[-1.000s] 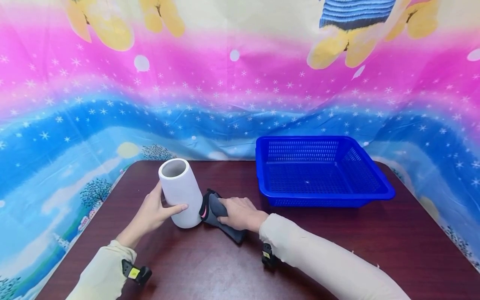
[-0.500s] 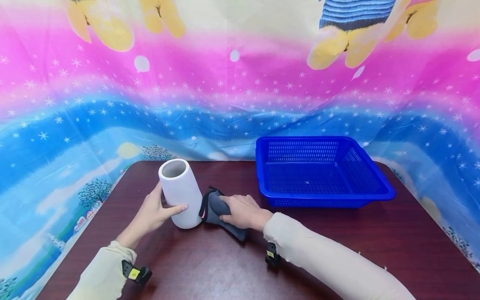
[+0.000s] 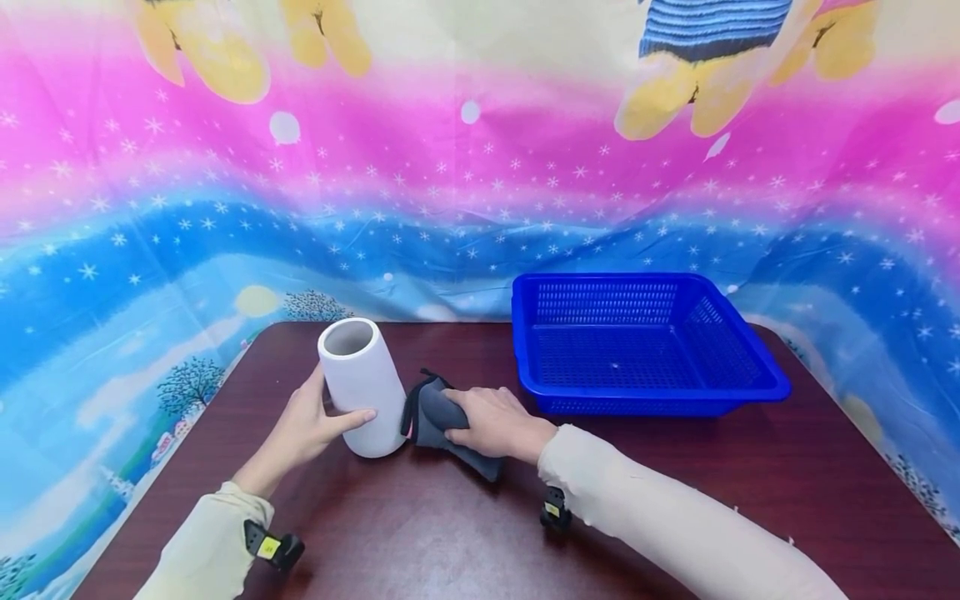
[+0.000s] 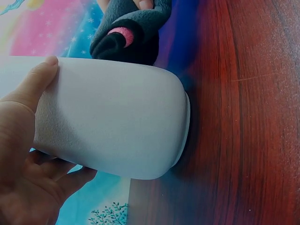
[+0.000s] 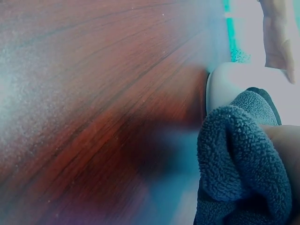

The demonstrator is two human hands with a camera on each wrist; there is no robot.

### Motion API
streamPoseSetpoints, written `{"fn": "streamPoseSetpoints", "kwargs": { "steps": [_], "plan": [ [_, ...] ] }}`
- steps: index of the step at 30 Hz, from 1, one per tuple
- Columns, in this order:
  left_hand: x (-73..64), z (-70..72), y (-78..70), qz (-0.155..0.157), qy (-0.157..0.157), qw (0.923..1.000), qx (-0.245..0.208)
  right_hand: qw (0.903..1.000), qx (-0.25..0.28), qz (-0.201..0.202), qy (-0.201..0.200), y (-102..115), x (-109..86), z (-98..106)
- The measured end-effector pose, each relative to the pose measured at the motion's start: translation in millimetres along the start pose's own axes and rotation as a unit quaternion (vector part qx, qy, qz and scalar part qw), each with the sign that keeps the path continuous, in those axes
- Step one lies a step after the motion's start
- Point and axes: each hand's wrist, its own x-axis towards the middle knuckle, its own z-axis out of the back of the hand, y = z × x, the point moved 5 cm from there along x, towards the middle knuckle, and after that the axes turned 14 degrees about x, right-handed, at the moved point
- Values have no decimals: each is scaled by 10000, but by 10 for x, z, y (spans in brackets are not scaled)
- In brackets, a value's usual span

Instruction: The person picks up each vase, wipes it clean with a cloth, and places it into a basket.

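Note:
A tall white vase (image 3: 366, 385) with a round open mouth stands on the left part of the table. My left hand (image 3: 303, 423) grips it from the left, thumb across the front and fingers behind, as the left wrist view also shows. Bunched in my right hand (image 3: 501, 425) is a dark grey fleecy cloth (image 3: 441, 410) with black edging and a bit of pink. Its black edge lies right at the vase's right side. In the right wrist view the folded towelling (image 5: 239, 161) overlaps the vase's lower end.
A blue perforated plastic basket (image 3: 652, 392) sits at the back right of the dark red-brown wooden table (image 3: 420, 533). Behind the table hangs a patterned curtain (image 3: 450, 167). A small black device (image 3: 273, 546) is strapped at the left wrist, another (image 3: 555, 508) at the right.
My right hand and the cloth have slid slightly to the right along the vase's side. The left hand and the vase have stayed in place.

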Motion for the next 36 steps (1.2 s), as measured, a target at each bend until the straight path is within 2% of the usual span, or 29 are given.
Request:
{"fn": "streamPoseSetpoints", "kwargs": {
  "steps": [12, 20, 29, 36],
  "plan": [
    [5, 7, 2, 82, 78, 9999, 27, 9998, 54, 190, -64, -10, -104, 63],
    [11, 4, -2, 92, 87, 9999, 34, 9992, -87, 337, -204, -39, -184, 93],
    [6, 2, -15, 68, 89, 9999, 20, 9995, 3, 296, -126, -110, -273, 90],
    [6, 1, -16, 65, 96, 9999, 17, 9991, -160, 341, -197, -149, -375, 118]
  ]
}}
